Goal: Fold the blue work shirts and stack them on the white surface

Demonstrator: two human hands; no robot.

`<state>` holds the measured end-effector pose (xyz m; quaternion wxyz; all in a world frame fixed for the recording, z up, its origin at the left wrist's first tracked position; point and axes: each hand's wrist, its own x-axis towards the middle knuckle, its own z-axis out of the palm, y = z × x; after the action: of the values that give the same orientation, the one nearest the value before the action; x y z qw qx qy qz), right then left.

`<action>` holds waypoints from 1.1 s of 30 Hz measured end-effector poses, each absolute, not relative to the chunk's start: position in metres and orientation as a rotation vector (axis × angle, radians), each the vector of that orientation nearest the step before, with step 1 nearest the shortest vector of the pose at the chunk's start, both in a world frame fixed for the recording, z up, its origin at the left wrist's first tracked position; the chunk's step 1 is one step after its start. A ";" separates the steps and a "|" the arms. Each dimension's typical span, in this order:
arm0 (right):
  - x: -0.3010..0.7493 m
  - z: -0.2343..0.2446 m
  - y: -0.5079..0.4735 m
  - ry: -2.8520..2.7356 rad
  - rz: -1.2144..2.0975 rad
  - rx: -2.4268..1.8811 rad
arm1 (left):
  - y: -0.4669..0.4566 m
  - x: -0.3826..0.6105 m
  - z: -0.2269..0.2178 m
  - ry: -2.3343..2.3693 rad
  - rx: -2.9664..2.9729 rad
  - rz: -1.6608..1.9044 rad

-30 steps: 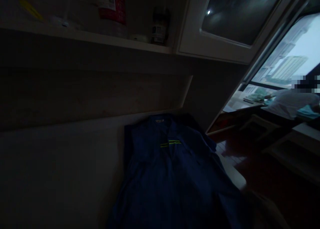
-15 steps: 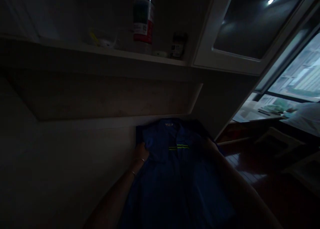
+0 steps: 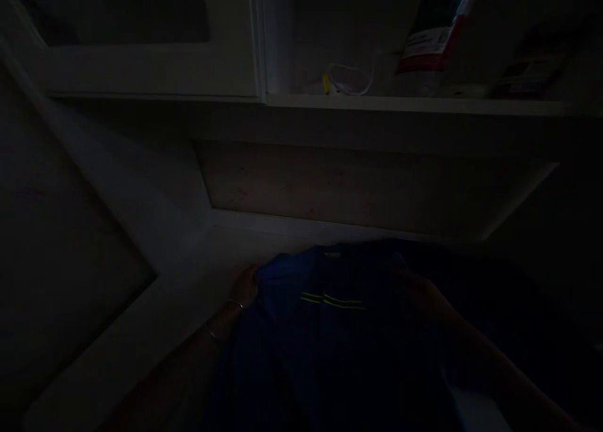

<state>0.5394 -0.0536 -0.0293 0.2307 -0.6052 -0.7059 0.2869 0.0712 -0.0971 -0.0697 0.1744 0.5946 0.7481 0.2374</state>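
Observation:
A dark blue shirt (image 3: 292, 331) with thin yellow-green stripes across the chest is spread between my two hands, its collar toward the wall. My left hand (image 3: 245, 286) is closed on the shirt's left shoulder, and bracelets circle that wrist. On the other side, my right hand (image 3: 419, 287) grips the right shoulder; its fingers are dim in the low light. The lower part of the shirt runs toward me and fades into shadow. More dark cloth (image 3: 494, 294) lies to the right, its shape hard to make out.
Above the shirt runs an open shelf (image 3: 330, 103) with a bottle (image 3: 426, 43), a white cord (image 3: 362, 88) and a dark jar (image 3: 532, 74). A cabinet door (image 3: 141, 71) is at upper left. Beneath the shirt lies a pale surface (image 3: 188, 294), backed by a recessed panel (image 3: 301, 181).
My view has swung left, so the window is out of sight. Both hands still hold the shirt, now spread wider and shifted left along the pale surface. The picture is darker.

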 end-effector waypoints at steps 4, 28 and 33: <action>0.428 -0.040 -0.025 -2.050 0.764 -1.456 | -0.090 -0.042 -0.034 2.414 1.722 0.478; 0.269 -0.101 -0.067 -2.490 0.515 -1.337 | -0.014 -0.031 -0.111 2.545 1.665 0.132; 0.329 -0.094 -0.017 -1.773 0.854 -1.589 | 0.011 -0.053 -0.118 2.511 1.705 0.131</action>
<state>0.3293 -0.0166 -0.0942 0.3014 -0.5989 -0.6685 0.3220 -0.0528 0.0109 -0.1183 0.0517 0.5603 0.8255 0.0431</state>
